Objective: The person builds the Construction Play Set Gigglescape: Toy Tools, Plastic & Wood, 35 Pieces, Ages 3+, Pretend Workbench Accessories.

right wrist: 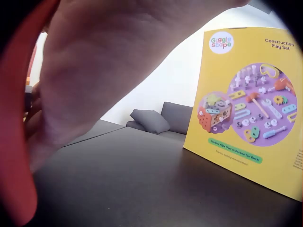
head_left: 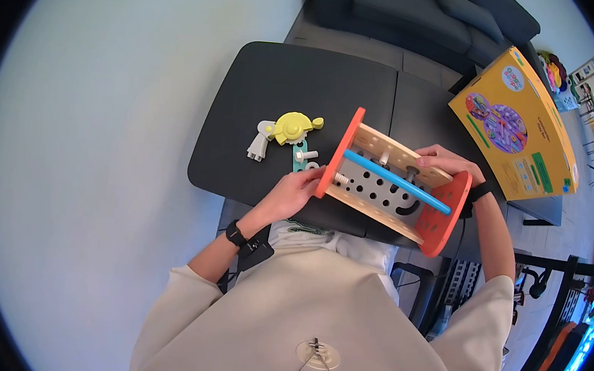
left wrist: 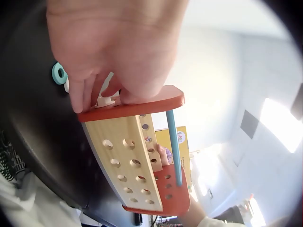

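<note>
A toy toolbox (head_left: 393,217), with red end panels, perforated pale wood sides and a blue rod handle (head_left: 395,181), is tilted over the table's front part. My left hand (head_left: 291,194) is at the outer face of the left red panel, its fingers around the head of a white bolt (left wrist: 105,101). That bolt's threaded shank (head_left: 341,178) pokes through inside the box. My right hand (head_left: 454,164) grips the far wooden side near the other red panel. Next to its fingertips a grey bolt (head_left: 412,172) sits in that side, with a white bolt (head_left: 384,157) further left.
On the black table (head_left: 306,74), left of the toolbox, lie a yellow and grey toy assembly (head_left: 292,127) and a teal perforated strip (head_left: 300,159) with a white bolt. A large yellow box (head_left: 517,133) stands at the right. Behind the table is a grey sofa (head_left: 408,20).
</note>
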`<state>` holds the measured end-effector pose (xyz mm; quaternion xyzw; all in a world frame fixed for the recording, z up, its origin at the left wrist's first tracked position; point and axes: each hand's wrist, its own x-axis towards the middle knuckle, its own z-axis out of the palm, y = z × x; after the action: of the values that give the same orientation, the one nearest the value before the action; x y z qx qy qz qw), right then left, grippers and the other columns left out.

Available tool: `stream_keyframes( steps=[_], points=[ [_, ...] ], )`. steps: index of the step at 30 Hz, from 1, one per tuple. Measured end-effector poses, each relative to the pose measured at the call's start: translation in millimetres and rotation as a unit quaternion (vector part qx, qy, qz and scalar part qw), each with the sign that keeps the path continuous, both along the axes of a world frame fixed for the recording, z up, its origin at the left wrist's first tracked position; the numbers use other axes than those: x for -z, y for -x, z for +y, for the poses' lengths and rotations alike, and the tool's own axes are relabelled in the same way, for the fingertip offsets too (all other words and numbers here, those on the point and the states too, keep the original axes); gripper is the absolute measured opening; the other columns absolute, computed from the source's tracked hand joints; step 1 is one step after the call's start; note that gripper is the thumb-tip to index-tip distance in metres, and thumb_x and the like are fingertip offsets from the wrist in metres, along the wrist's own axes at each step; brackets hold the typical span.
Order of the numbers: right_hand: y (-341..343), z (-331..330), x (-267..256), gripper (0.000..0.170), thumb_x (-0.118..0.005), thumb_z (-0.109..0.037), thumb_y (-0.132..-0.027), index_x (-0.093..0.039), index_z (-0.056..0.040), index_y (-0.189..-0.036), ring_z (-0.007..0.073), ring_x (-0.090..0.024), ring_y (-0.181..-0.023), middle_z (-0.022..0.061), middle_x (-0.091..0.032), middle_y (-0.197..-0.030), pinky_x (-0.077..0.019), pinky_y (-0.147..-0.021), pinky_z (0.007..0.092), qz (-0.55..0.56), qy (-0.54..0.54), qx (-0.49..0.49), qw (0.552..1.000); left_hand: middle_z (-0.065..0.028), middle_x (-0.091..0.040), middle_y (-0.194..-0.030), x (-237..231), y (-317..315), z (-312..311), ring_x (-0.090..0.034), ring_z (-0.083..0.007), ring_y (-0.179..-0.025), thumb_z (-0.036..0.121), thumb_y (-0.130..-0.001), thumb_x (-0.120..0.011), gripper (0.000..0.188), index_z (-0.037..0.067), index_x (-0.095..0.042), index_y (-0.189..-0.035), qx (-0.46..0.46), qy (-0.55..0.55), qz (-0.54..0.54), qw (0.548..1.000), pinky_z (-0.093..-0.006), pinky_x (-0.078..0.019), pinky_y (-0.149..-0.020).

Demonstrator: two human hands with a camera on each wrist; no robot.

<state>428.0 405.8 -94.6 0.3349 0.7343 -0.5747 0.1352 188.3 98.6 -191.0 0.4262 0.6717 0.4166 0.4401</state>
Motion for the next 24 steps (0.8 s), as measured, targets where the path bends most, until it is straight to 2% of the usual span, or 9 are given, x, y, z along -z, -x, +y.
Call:
stream_keyframes(
  steps=[7, 10, 12, 14, 16, 18, 19, 21, 24],
  points=[
    [14, 46, 44, 0.062, -0.078, -0.051, -0.093, -0.077, 0.0026, -0.126, 0.0131, -0.066, -0.098, 0.0051, -0.075, -0.103, -0.051, -0.09, 0.0315, -0.032, 0.059, -0.099, 0.993, -0.0182, -0.068, -0.143, 23, -15, -8, -0.067, -0.0272, -0.13, 0.013, -0.111, -0.053, 0.05, -0.001, -0.047, -0.158, -0.027, 0.004, -0.082, 0.996, -0.036, -0.0507, -0.111],
    [19, 61, 52, 0.057, -0.077, -0.047, -0.096, -0.077, 0.0016, -0.127, 0.0127, -0.068, -0.097, 0.0042, -0.077, -0.104, -0.0529, -0.09, 0.0302, -0.051, 0.084, -0.13, 0.987, -0.0159, -0.069, -0.136, 25, -18, -9, -0.069, -0.0276, -0.122, 0.009, -0.109, -0.054, 0.049, -0.001, -0.049, -0.156, -0.034, -0.028, -0.025, 0.999, -0.0367, -0.0529, -0.106],
    [23, 67, 50, 0.055, -0.077, -0.044, -0.098, -0.077, 0.001, -0.128, 0.0126, -0.069, -0.098, 0.0039, -0.078, -0.105, -0.0537, -0.091, 0.0297, -0.055, 0.079, -0.139, 0.986, -0.0126, -0.067, -0.128, 19, -17, -9, -0.071, -0.022, -0.104, 0.005, -0.108, -0.051, 0.045, 0.001, -0.054, -0.152, -0.039, -0.008, 0.024, 0.999, -0.0353, -0.0563, -0.097],
    [28, 72, 47, 0.057, -0.075, -0.043, -0.099, -0.073, -0.0002, -0.136, 0.0158, -0.07, -0.105, 0.0067, -0.078, -0.117, -0.0536, -0.098, 0.0318, -0.054, 0.023, -0.208, 0.976, -0.0132, -0.067, -0.124, 20, -15, -7, -0.072, -0.0246, -0.1, 0.006, -0.107, -0.053, 0.043, 0.001, -0.055, -0.149, -0.04, -0.017, 0.075, 0.996, -0.0372, -0.0579, -0.091],
    [26, 68, 37, 0.054, -0.072, -0.04, -0.101, -0.072, -0.0003, -0.137, 0.0177, -0.07, -0.108, 0.0087, -0.077, -0.12, -0.0536, -0.099, 0.0328, -0.002, -0.042, -0.187, 0.981, -0.0138, -0.067, -0.12, 17, -13, -4, -0.074, -0.0272, -0.095, 0.006, -0.106, -0.055, 0.04, 0.002, -0.057, -0.146, -0.039, -0.026, 0.125, 0.991, -0.039, -0.0596, -0.086],
    [21, 60, 19, 0.05, -0.069, -0.037, -0.104, -0.07, -0.0003, -0.139, 0.0197, -0.071, -0.111, 0.0107, -0.077, -0.122, -0.0535, -0.101, 0.0339, 0.048, -0.105, -0.165, 0.979, -0.0127, -0.064, -0.113, 10, -11, -2, -0.073, -0.0322, -0.093, 0.01, -0.104, -0.061, 0.034, 0.004, -0.061, -0.138, -0.056, -0.036, 0.342, 0.937, -0.0453, -0.06, -0.079],
    [17, 53, 7, 0.047, -0.065, -0.034, -0.106, -0.069, 0.0, -0.138, 0.0214, -0.071, -0.112, 0.0124, -0.076, -0.124, -0.0537, -0.1, 0.0348, 0.083, -0.18, -0.14, 0.97, -0.0124, -0.064, -0.113, 17, -8, -1, -0.074, -0.0326, -0.091, 0.013, -0.101, -0.068, 0.036, 0.005, -0.062, -0.136, -0.049, -0.047, 0.394, 0.917, -0.0453, -0.0605, -0.071],
    [11, 20, -35, 0.033, -0.059, -0.022, -0.107, -0.07, 0.0011, -0.129, 0.023, -0.071, -0.109, 0.0139, -0.075, -0.119, -0.0546, -0.096, 0.0355, 0.112, -0.285, -0.086, 0.948, -0.0125, -0.064, -0.112, 20, -4, 3, -0.073, -0.0311, -0.09, 0.013, -0.1, -0.07, 0.038, 0.004, -0.062, -0.136, -0.032, -0.036, 0.43, 0.901, -0.0441, -0.0606, -0.071],
    [-10, -31, -65, 0.026, -0.062, -0.016, -0.104, -0.072, 0.0009, -0.122, 0.025, -0.071, -0.104, 0.0141, -0.075, -0.113, -0.0551, -0.092, 0.0359, 0.166, -0.328, -0.039, 0.929, -0.0123, -0.065, -0.108, 31, 0, 7, -0.073, -0.0289, -0.089, 0.014, -0.097, -0.074, 0.042, 0.004, -0.063, -0.136, -0.009, -0.036, 0.483, 0.875, -0.0425, -0.0607, -0.072]
  ],
)
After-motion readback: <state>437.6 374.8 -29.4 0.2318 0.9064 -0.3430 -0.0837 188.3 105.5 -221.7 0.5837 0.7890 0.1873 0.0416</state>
